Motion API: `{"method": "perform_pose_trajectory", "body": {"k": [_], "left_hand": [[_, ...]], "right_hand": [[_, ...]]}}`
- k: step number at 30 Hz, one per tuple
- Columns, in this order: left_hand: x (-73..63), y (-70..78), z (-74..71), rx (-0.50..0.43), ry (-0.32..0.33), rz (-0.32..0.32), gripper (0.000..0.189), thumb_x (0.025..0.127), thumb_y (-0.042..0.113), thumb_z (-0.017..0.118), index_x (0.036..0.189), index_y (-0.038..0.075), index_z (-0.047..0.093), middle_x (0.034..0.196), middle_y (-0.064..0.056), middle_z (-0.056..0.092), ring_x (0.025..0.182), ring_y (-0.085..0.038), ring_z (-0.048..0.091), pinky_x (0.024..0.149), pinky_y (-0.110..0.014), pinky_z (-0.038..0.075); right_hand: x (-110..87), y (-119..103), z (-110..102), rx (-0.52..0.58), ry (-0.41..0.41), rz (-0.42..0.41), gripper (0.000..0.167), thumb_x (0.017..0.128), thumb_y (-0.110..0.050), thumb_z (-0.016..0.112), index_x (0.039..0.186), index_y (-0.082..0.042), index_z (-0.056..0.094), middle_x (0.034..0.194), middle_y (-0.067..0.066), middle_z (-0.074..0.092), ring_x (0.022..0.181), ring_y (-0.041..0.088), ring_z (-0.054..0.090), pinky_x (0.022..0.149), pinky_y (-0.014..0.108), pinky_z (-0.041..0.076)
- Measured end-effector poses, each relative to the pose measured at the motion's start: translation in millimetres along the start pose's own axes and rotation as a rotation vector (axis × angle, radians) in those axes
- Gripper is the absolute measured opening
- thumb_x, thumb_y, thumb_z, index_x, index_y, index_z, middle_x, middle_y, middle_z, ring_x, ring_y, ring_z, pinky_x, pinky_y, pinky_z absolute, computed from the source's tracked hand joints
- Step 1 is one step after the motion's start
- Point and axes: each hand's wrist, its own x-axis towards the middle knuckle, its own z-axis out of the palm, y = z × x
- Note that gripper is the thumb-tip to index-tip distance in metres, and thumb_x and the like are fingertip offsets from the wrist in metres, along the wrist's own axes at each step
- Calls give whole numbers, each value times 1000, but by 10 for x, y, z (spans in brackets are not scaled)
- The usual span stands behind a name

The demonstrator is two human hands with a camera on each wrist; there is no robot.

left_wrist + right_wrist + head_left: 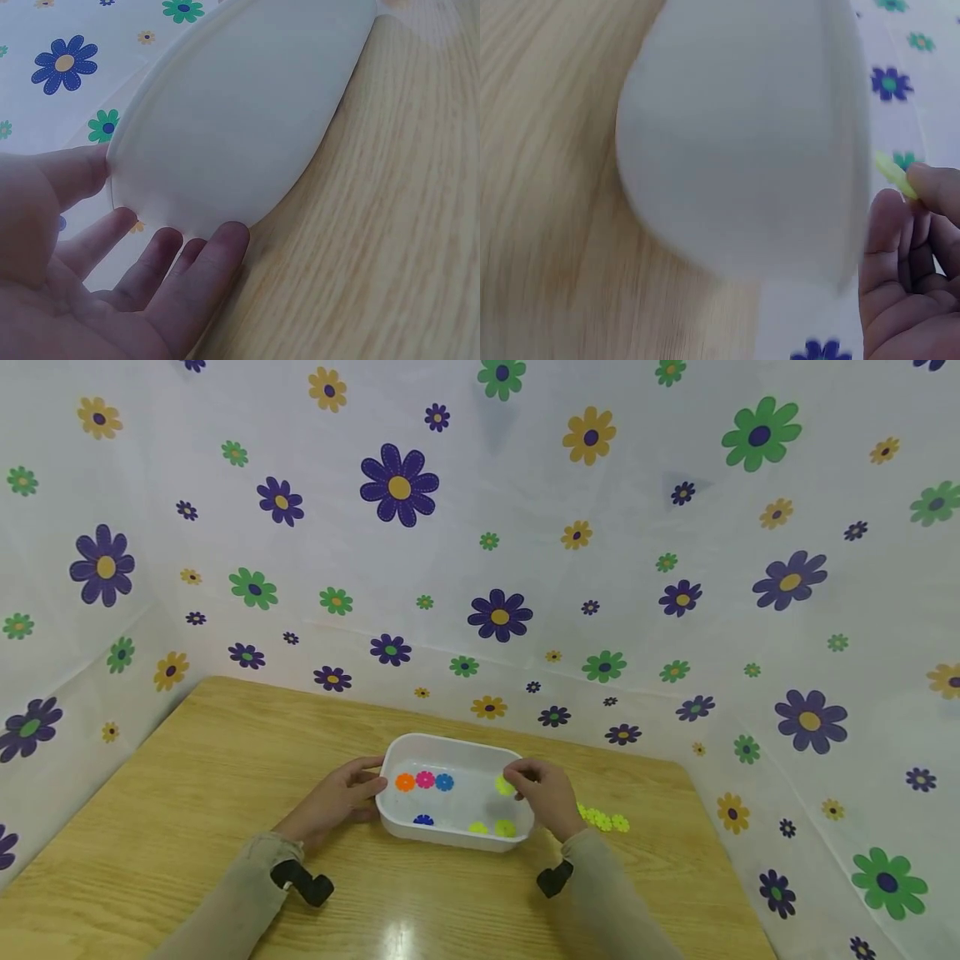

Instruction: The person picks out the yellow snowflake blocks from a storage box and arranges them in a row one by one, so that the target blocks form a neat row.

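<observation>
A white plastic tray (465, 839) sits on the table. My left hand (341, 797) is at its left end; in the left wrist view spread fingertips (232, 236) rest against the tray's outer wall (225, 112), the thumb by the rim. Over the tray's right end, my right hand (547, 793) pinches a yellow flower-shaped plastic piece (504, 786) between thumb and finger, seen edge-on in the right wrist view as a yellow piece (892, 174). Inside the tray lie an orange piece (405, 782), a pink piece (425, 779), a light blue piece (445, 782), a dark blue piece (423, 820) and yellow pieces (505, 828).
Several yellow flower pieces (603, 820) lie on the wooden table (375, 893) to the right of the tray, beyond my right hand. A white flower-printed sheet (480, 552) stands behind the table and along its sides.
</observation>
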Motion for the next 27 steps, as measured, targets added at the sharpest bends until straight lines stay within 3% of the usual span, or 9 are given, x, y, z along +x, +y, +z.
{"method": "perform_pose_trajectory", "body": {"k": [4,8,15,21,27], "left_hand": [[8,-20,-7,-13,-8,12,61,102,32,67,155,15,45,138,-21,54,110,-29,67,94,-45,61],[24,-43,-13,-17,-16,29,61,102,32,67,156,14,45,137,-22,53,108,-29,68,93,-45,61],[46,-63,-18,-14,-25,46,61,102,30,68,156,12,44,136,-23,54,106,-30,70,93,-45,61],[40,-62,-21,-13,-21,44,61,102,31,68,156,12,44,135,-23,54,106,-29,69,93,-45,61],[30,-54,-15,-5,-16,45,62,102,32,68,156,12,44,136,-22,54,106,-29,69,93,-45,61]], "right_hand": [[-18,212,-377,18,100,43,24,100,-30,71,113,-9,75,105,6,72,86,20,66,87,51,59],[-79,470,-824,-12,162,89,36,102,-37,68,121,-6,72,112,9,71,92,23,66,91,47,59],[-290,1074,-1470,-179,254,177,43,105,-36,62,126,1,69,105,12,71,88,23,68,76,34,58],[-418,1458,-1685,-287,253,259,44,105,-34,61,122,5,70,111,20,71,95,29,66,77,37,55],[-383,1542,-1660,-294,249,270,41,103,-34,63,119,3,71,111,19,71,91,25,65,72,31,53]]}}
